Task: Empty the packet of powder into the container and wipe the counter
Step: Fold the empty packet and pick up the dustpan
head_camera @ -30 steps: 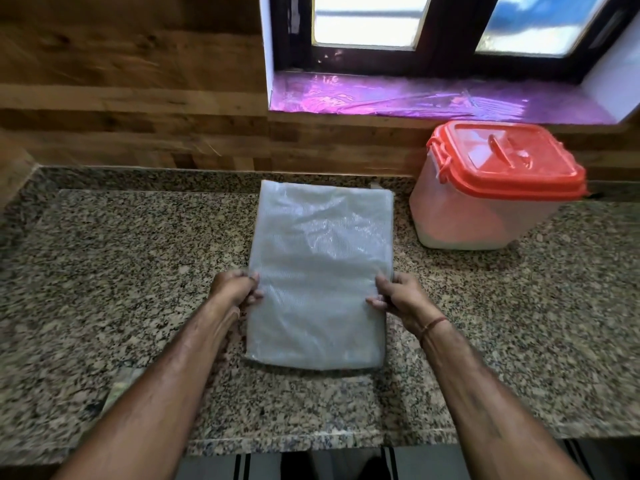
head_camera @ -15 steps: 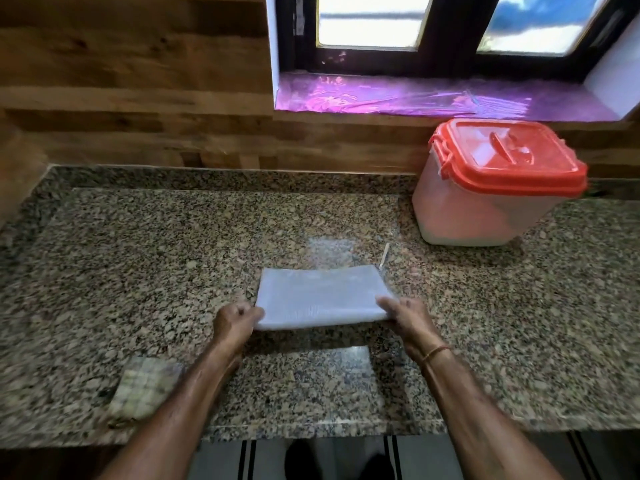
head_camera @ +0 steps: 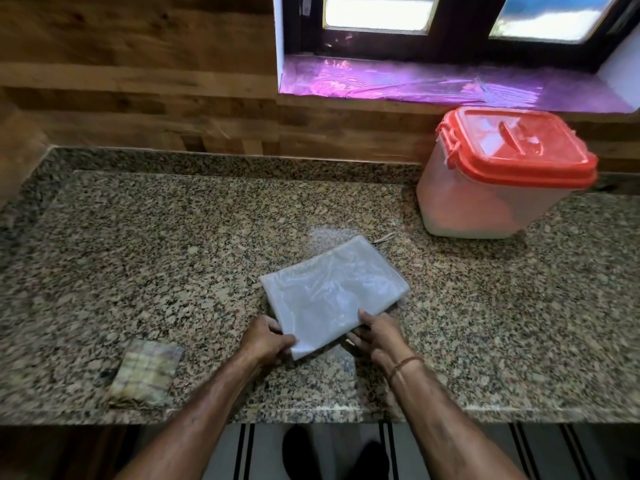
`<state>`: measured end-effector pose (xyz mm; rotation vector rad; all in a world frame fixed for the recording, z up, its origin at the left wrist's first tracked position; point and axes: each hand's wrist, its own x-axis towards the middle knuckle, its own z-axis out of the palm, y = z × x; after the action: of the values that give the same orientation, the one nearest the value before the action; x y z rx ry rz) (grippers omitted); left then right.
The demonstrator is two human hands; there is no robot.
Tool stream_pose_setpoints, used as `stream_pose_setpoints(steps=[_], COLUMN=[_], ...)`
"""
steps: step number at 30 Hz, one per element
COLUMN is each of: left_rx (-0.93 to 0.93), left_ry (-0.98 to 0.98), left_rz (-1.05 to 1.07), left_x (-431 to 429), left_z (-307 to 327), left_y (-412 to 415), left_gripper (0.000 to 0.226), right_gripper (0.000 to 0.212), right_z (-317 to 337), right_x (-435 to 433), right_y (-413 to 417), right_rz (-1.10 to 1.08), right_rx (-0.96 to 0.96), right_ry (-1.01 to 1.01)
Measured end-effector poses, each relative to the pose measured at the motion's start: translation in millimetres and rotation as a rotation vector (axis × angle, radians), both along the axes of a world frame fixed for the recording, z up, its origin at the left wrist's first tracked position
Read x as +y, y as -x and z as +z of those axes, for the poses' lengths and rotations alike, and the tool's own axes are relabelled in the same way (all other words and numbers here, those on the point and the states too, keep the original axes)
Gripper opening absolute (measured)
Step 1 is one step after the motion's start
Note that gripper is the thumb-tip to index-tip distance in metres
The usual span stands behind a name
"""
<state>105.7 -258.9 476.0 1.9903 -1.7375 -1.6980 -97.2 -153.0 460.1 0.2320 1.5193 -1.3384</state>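
A flat, translucent white plastic packet (head_camera: 334, 292), folded in half, lies slanted on the granite counter (head_camera: 173, 254). My left hand (head_camera: 265, 337) grips its near left corner. My right hand (head_camera: 379, 332) rests with its fingers on the near edge, thumb over the plastic. A clear plastic container (head_camera: 485, 202) with a shut orange clip-on lid (head_camera: 519, 143) stands at the back right, with pale powder visible in its bottom. A folded checked cloth (head_camera: 147, 372) lies near the counter's front edge on the left.
A small pale strip (head_camera: 382, 239) lies on the counter just beyond the packet. A wooden wall runs behind the counter, with a window and purple-lined sill (head_camera: 450, 84) above the container. The floor shows below the front edge.
The packet was spread out full length, then folded in half towards me. It now lies turned at a slant, and both hands have shifted to its near edge.
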Motion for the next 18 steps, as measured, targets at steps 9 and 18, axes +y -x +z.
stream_pose_setpoints(steps=[9, 18], left_rx=[0.222, 0.552], left_ry=[0.026, -0.075], left_rz=[-0.259, 0.225], left_x=[-60.7, -1.7], left_z=[63.8, 85.8], left_y=[14.0, 34.7], left_gripper=[0.082, 0.064], right_gripper=[0.015, 0.033], right_z=[59.7, 97.9], right_x=[-6.2, 8.2], right_y=[44.0, 60.3], right_rz=[0.279, 0.604], right_rx=[0.227, 0.403], right_ry=[0.224, 0.141])
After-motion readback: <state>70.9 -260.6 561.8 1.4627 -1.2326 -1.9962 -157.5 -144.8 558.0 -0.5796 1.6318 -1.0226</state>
